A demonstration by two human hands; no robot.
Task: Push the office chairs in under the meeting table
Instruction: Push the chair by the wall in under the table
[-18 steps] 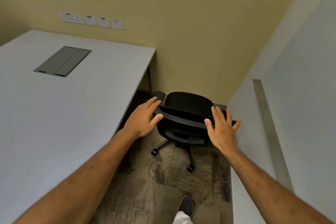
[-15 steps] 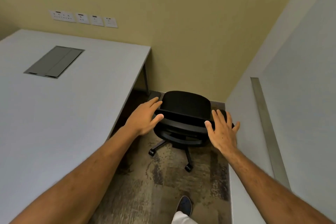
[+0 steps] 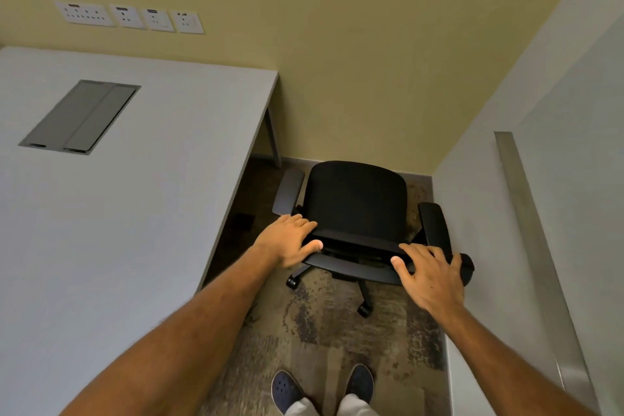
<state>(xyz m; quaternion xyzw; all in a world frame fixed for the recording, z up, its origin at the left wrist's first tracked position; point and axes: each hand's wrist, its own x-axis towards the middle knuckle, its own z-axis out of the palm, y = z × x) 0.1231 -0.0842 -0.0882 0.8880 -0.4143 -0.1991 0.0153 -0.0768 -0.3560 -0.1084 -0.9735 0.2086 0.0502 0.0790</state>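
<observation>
Both hands, left hand [image 3: 287, 241] and right hand [image 3: 430, 275], rest with relaxed, spread fingers atop the office chair [image 3: 356, 209] backrest, beside the meeting table [image 3: 141, 199].

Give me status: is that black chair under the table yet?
Done: nothing visible. In hand: left hand and right hand rest on the backrest top of the office chair. Left: it stands wholly beside the meeting table, facing the wall; turn it and push it under.
</observation>
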